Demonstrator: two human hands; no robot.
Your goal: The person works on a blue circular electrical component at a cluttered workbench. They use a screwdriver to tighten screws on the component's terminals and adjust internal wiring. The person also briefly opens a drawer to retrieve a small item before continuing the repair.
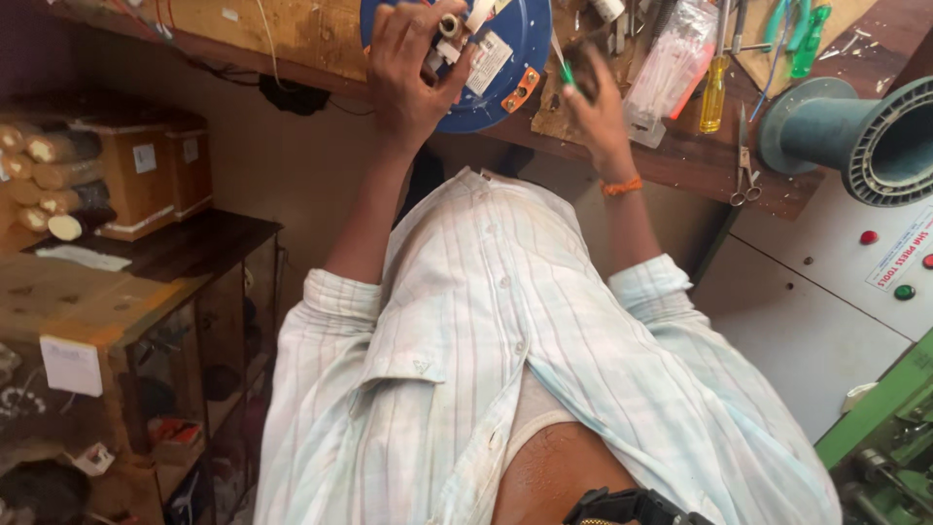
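Left hand (413,73) gripped small white fitting (449,27) against blue round plate (510,73) on desk (680,156). Right hand (595,102) closed on green-handled tool (566,70), blurred. Yellow screwdriver (714,92), scissors (744,160) farther right.

Counter (680,156) crowded right of the right hand (595,107): plastic bag (671,63), yellow screwdriver (714,92), scissors (743,170), then grey flanged pipe (855,136) blocked passage. Blue disc (515,58) filled the gap between hands. Left of the left hand (413,73), bare wood (301,34) lay open.
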